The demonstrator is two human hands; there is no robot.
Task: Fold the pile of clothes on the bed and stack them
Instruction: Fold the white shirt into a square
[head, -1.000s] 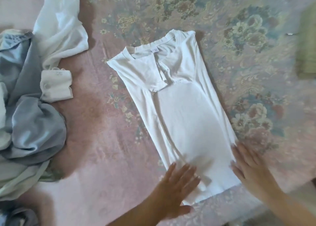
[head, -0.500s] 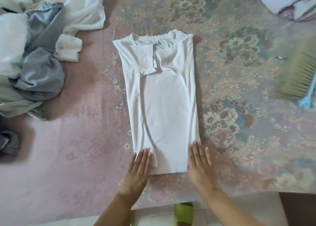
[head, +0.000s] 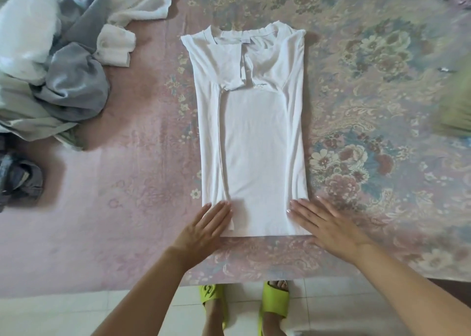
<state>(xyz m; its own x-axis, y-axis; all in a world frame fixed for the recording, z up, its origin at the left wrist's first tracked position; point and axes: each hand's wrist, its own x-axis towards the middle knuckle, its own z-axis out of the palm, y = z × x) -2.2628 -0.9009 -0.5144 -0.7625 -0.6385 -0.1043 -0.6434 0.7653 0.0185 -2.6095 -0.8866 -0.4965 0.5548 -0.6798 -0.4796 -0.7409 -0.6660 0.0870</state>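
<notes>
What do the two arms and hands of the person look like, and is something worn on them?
Both forearms are bare up to the frame edge: no sleeve, watch, bracelet or glove shows. The left hand and the right hand carry no visible ring. The fingernails are short, and those of the right hand look pale and glossy. Further down, the feet wear lime-green open-toe slippers.

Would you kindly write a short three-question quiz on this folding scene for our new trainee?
1. True or false: the white shirt has both sleeves folded inward.
2. Where do the left hand and right hand rest? A) collar B) bottom hem corners C) unfolded pile
3. On which side of the shirt, as the person faces it, does the unfolded pile lie?

Key: 1 true; 2 B; 3 left.
</notes>
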